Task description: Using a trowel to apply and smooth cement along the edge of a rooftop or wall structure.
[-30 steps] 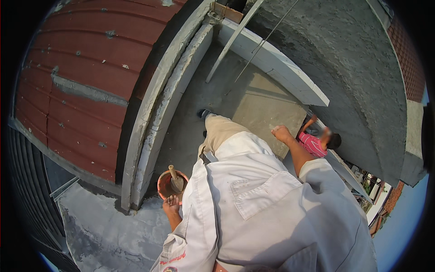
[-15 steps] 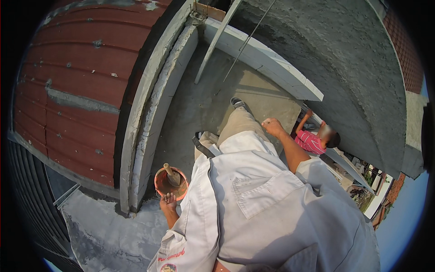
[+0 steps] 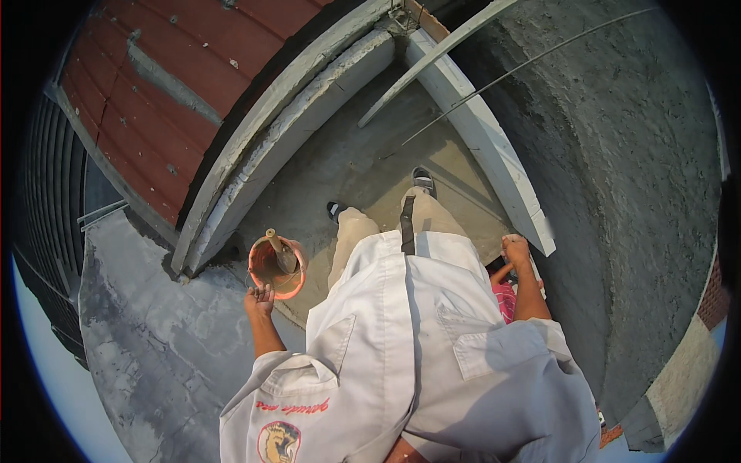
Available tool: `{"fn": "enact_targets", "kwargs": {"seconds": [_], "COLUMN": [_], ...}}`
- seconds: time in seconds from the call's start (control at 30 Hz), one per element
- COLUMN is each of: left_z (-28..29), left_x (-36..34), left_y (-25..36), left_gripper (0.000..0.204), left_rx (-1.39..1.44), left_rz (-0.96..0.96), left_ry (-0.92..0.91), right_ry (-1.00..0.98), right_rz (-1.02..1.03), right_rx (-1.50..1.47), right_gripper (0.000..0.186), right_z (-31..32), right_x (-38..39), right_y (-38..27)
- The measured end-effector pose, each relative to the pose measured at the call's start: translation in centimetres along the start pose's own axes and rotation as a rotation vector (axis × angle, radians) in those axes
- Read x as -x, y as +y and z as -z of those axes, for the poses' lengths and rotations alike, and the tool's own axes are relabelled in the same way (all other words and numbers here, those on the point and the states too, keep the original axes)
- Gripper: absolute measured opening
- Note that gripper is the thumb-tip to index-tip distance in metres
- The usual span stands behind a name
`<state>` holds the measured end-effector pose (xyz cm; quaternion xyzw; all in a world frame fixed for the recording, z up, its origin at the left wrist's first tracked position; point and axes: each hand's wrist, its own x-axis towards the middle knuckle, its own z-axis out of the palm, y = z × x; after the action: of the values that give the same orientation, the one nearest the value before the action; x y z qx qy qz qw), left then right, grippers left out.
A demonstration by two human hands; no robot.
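My left hand is closed at the near edge of an orange-red bucket, carrying it at my left side. Inside the bucket leans a trowel, its wooden handle sticking up past the rim; the inner wall looks smeared brown. My right hand hangs at my right side, fingers curled in, and I see nothing in it. It appears close to the end of a pale low wall, though I cannot tell whether they touch. Both my feet are on a grey concrete floor.
Another low wall runs along the left, beside a red metal roof. A pale beam and a thin rod slant over the far corner. Rough grey plaster rises at right. A person in a pink shirt is mostly hidden behind my right forearm.
My view has turned, so the walls appear rotated. My feet have changed position in a step. The bucket stays in my left hand; the person in pink is now mostly covered by my arm.
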<state>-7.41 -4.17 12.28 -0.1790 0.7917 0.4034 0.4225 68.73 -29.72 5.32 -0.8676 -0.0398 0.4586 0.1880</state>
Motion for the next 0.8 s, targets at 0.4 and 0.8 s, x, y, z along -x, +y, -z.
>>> {"fn": "enact_targets", "kwargs": {"seconds": [0.4, 0.8], "left_z": [6.2, 15.4], "left_x": [3.8, 3.4], "left_y": [-14.7, -29.7], "left_gripper": [0.028, 0.019], "left_rx": [0.168, 0.417], "left_rz": [0.121, 0.309], "left_ry": [-0.050, 0.067], "right_ry": [-0.127, -0.360], "right_rz": [0.181, 0.405], "right_rx": [0.111, 0.522], "right_gripper": [0.023, 0.029], "right_z": [4.5, -5.3], "right_x": [-5.8, -2.5], "right_y": [-13.7, -22.0]}}
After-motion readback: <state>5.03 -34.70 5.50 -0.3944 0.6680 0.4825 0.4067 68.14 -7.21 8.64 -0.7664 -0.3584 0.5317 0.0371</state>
